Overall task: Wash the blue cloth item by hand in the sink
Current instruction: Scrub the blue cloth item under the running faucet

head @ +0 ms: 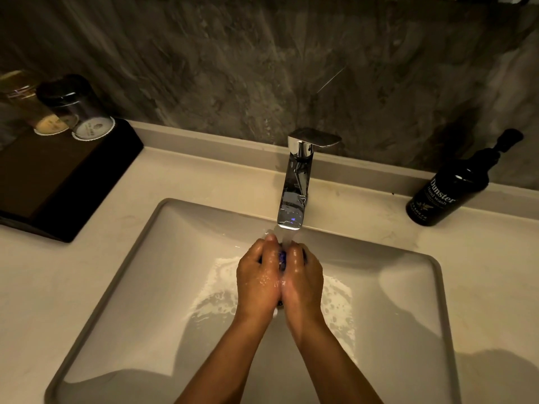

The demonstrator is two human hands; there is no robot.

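Both wet hands are pressed together over the rectangular sink (122, 275), directly under the stream from the chrome faucet (294, 185). The left hand (258, 279) and right hand (303, 279) are curled closed around the blue cloth item (281, 256) (only a sliver shows between the fingers). Foamy water lies in the basin beneath them.

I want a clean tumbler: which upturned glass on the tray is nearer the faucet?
The darker glass, right of the amber-tinted one.
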